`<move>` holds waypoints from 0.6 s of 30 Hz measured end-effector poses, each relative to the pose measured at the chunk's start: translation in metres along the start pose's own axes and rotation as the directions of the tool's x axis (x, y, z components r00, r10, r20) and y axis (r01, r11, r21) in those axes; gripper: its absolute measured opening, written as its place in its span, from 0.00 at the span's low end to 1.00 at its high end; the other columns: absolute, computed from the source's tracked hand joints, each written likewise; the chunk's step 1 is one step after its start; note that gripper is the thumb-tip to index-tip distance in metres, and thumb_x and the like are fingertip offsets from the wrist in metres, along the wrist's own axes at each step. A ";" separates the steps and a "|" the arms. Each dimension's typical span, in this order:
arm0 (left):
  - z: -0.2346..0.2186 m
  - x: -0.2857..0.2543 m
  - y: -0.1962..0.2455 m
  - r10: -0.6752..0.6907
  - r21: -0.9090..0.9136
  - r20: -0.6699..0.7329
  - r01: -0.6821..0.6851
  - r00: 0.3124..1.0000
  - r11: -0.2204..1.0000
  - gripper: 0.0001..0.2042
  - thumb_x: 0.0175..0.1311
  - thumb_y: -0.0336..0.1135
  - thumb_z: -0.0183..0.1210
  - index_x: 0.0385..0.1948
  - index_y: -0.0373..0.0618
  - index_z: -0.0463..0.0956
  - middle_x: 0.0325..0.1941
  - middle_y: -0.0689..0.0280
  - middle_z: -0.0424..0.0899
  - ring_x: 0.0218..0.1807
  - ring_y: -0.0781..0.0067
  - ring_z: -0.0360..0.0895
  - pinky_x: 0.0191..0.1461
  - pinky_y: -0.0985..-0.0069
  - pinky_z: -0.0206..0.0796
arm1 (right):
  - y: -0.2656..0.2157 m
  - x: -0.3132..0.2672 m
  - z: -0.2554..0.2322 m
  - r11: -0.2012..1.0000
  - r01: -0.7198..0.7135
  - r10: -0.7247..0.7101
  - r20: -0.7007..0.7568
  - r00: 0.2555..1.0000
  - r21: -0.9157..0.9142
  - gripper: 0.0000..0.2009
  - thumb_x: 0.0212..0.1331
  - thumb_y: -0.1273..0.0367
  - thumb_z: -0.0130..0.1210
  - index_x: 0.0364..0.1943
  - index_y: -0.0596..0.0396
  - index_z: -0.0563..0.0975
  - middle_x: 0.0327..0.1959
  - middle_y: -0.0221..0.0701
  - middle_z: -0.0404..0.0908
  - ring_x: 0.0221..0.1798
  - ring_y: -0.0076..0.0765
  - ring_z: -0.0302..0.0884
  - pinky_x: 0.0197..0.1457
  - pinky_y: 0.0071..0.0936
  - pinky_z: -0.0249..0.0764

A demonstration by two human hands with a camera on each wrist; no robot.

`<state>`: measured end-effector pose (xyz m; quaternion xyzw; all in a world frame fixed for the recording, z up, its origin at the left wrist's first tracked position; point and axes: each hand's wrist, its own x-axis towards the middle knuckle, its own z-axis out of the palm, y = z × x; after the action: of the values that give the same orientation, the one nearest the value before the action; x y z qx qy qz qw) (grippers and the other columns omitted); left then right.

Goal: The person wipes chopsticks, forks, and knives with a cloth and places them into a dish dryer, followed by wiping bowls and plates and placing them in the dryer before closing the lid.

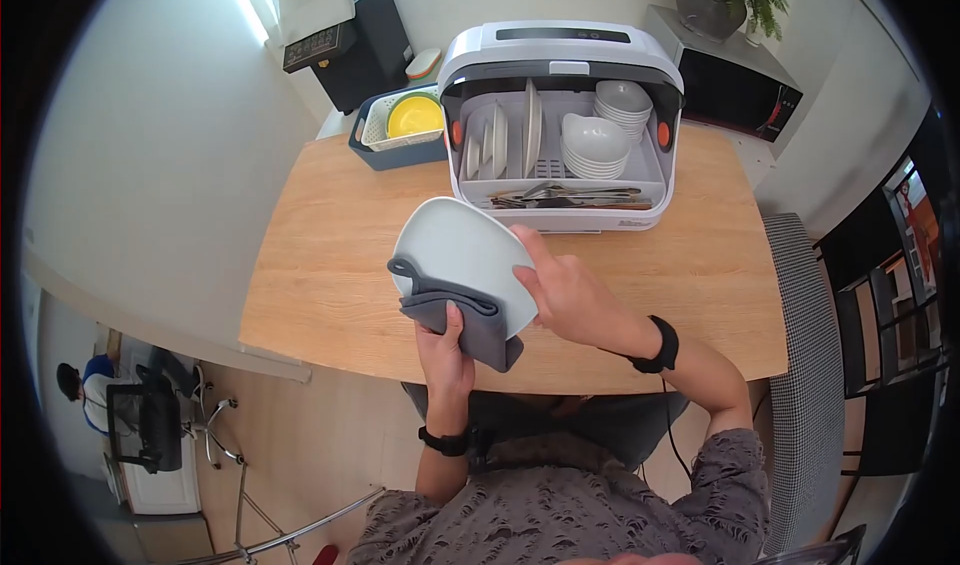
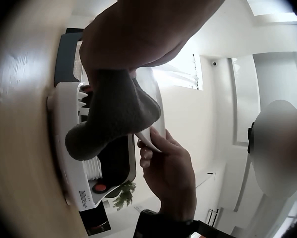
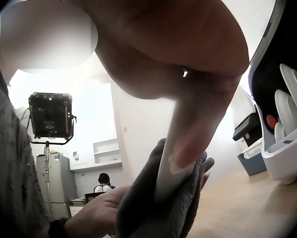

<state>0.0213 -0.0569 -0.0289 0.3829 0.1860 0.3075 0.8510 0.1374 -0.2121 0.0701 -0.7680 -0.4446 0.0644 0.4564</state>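
A white plate [image 1: 460,245], squarish with rounded corners, is held tilted above the near part of the table. My right hand [image 1: 578,297] pinches its right edge, thumb on the upper face. A folded grey cloth [image 1: 450,310] with a hanging loop wraps the plate's lower left edge, and my left hand [image 1: 445,360] grips plate and cloth there, thumb on top. In the right wrist view the cloth [image 3: 141,198] lies on both sides of the plate's edge [image 3: 167,171]. The left wrist view shows the cloth [image 2: 113,106] hanging below the left hand.
Behind the plate stands an open white dish cabinet [image 1: 560,222] with upright plates, stacked bowls [image 1: 595,145] and cutlery [image 1: 570,197]. To its left is a blue basket [image 1: 400,155] with a yellow bowl [image 1: 415,116]. A microwave [image 1: 740,90] bearing a potted plant stands back right.
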 end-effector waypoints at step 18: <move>0.032 -0.005 -0.002 0.171 0.109 -0.015 -0.168 0.985 0.980 0.10 0.71 0.32 0.61 0.46 0.35 0.75 0.45 0.64 0.82 0.48 0.78 0.77 0.56 0.77 0.68 | 0.041 -0.032 -0.028 0.983 -0.049 0.056 -0.034 0.998 0.177 0.26 0.70 0.69 0.49 0.70 0.56 0.57 0.45 0.42 0.81 0.33 0.42 0.83 0.39 0.37 0.78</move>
<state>0.0362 -0.0780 -0.0100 0.4388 0.1794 0.3732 0.7975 0.1586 -0.2618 0.0454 -0.7373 -0.4078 0.1007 0.5291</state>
